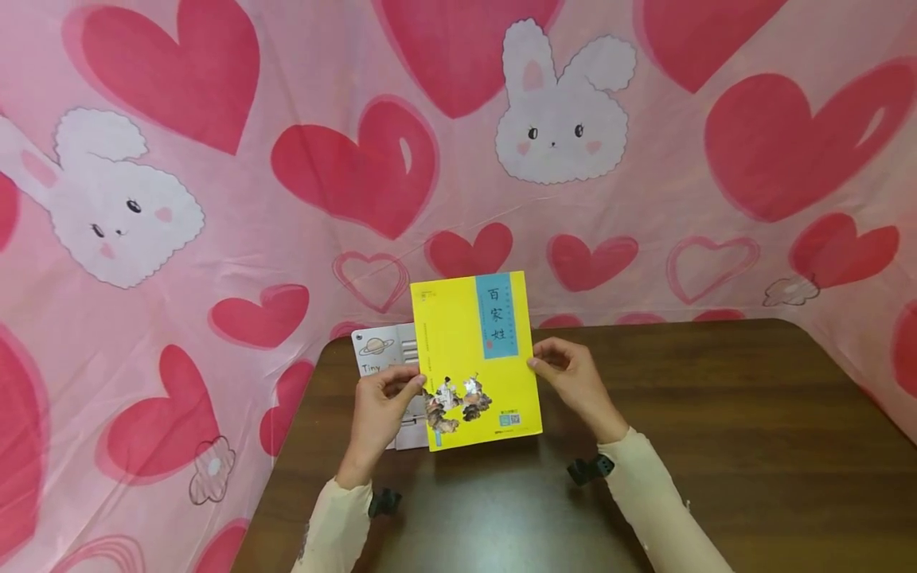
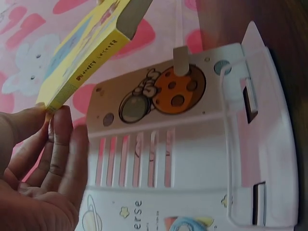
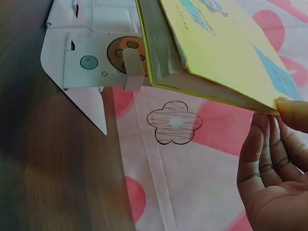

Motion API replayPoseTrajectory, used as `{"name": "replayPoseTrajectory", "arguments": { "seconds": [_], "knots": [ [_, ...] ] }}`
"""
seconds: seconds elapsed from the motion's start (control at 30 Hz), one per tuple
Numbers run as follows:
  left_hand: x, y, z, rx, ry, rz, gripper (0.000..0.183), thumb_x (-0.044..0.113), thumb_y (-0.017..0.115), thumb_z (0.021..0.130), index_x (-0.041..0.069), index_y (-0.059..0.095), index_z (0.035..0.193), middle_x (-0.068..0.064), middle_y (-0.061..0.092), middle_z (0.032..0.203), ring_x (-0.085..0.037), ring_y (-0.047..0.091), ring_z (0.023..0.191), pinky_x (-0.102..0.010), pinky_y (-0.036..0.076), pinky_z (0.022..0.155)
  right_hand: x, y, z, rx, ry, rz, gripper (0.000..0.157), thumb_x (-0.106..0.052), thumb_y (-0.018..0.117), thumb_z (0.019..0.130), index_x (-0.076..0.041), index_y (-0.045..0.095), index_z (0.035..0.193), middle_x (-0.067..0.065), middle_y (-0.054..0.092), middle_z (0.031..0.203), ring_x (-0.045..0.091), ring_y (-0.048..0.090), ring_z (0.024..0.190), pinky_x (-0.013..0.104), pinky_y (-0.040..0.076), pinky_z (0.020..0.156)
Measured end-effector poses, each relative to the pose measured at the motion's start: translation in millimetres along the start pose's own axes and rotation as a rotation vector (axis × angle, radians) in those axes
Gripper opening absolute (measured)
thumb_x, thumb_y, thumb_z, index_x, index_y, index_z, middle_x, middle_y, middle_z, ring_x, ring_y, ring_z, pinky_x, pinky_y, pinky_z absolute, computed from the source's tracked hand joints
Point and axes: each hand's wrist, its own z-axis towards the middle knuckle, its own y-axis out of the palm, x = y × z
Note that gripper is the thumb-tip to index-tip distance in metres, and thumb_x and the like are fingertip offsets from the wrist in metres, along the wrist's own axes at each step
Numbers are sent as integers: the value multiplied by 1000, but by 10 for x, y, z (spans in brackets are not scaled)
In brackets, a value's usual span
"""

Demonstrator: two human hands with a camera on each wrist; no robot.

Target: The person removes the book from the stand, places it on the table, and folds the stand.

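A yellow book (image 1: 466, 334) with a blue title panel is held up over the table, its front cover toward the head camera. My left hand (image 1: 383, 410) pinches its left edge between thumb and fingers; in the left wrist view the spine (image 2: 91, 65) is on that side. On the opposite edge my right hand (image 1: 576, 382) pinches the book, thumb on the cover and fingers behind. Behind the book stands a white book stand (image 1: 376, 350) printed with a planet, partly hidden. The left wrist view shows its slotted back (image 2: 202, 149), an astronaut picture and a metal clip (image 2: 181, 61).
The dark wooden table (image 1: 716, 414) extends to both sides and in front of the book. A pink cloth (image 1: 466, 199) with hearts and rabbits hangs behind the table and along its left side. Black straps (image 1: 591, 469) sit at both wrists.
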Motion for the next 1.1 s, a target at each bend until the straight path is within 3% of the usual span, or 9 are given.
{"name": "replayPoseTrajectory", "arguments": {
  "seconds": [0.2,0.43,0.67,0.77,0.97,1.1],
  "knots": [
    [16,104,-34,-42,-51,-78,17,2,77,92,-6,77,108,-24,76,105,-13,75,81,-30,65,70,36,-114,-61,-12,-26,6,18,-4,73,95,7,71,108,23,71,100,20,67,85,18,57,82],
    [11,225,-14,-81,-45,-95,18,1,76,92,-8,76,108,-25,76,103,-12,75,81,-37,65,72,112,-232,-93,-13,-13,1,18,-4,73,95,8,70,108,20,71,98,35,68,87,19,58,80],
    [-13,357,5,-126,-53,-94,16,2,77,92,-5,77,106,-23,77,101,-14,75,81,-30,65,70,185,-345,-146,-7,32,-4,20,-4,72,96,10,69,109,19,71,98,20,68,82,17,57,81],
    [-9,405,9,-144,-60,-99,17,3,76,93,-5,77,107,-22,77,101,-16,76,82,-33,65,71,207,-389,-167,-1,42,-8,20,-4,72,96,11,68,109,20,71,99,15,68,81,17,57,81],
    [-10,484,6,-175,-66,-119,17,-1,74,93,-7,76,108,-25,77,100,-23,77,84,-41,65,73,235,-473,-215,-7,67,-18,23,-6,71,97,10,68,112,24,71,104,15,68,82,17,57,82],
    [-17,534,-5,-194,-80,-123,16,0,75,92,-6,76,108,-24,77,99,-25,77,84,-37,65,71,258,-529,-253,-14,90,-24,24,-8,71,98,10,67,114,19,71,103,20,68,84,16,57,82]
  ]
}}
